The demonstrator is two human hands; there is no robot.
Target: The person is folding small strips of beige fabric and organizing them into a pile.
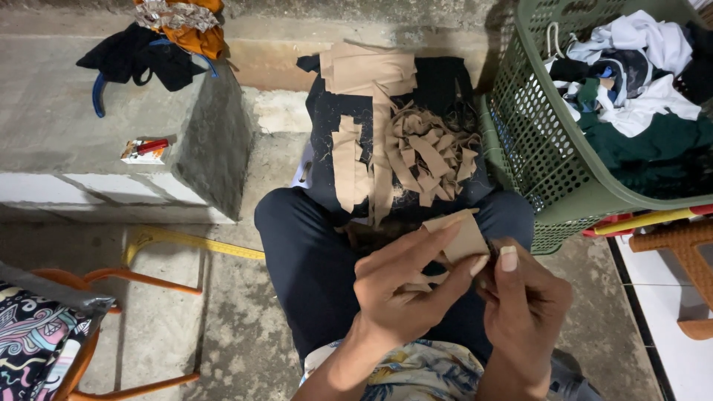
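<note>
Both hands sit at approx 5 o'clock in the head view, over the person's lap. Left hand has fingers laid flat across the front of a small tan rectangular fabric piece, thumb pressing from the near side, so it's pinching that piece. Right hand is curled, thumb up w/ the nail showing, fingertips closed on the same piece's lower right edge; whether it also holds a tool, can't tell. The piece stands tilted, just above both hands, touching both.

At 12 o'clock from the hands, a dark navy cloth is spread over the knees & the concrete floor. On it: a loose heap of tan cut fabric strips on the right side, long flat tan fabric panels at the top & running down the left. Legs in dark navy trousers.

At 2 o'clock, a green perforated plastic laundry basket, its side just beside the cloth, filled w/ white, dark green & black clothes. At 10 o'clock, a grey concrete step carrying a small red-and-white packet, a black garment & an orange bundle. At 9 o'clock, a yellow measuring tape lies on the floor. At 8 o'clock, an orange metal-frame chair w/ patterned fabric on it.
</note>
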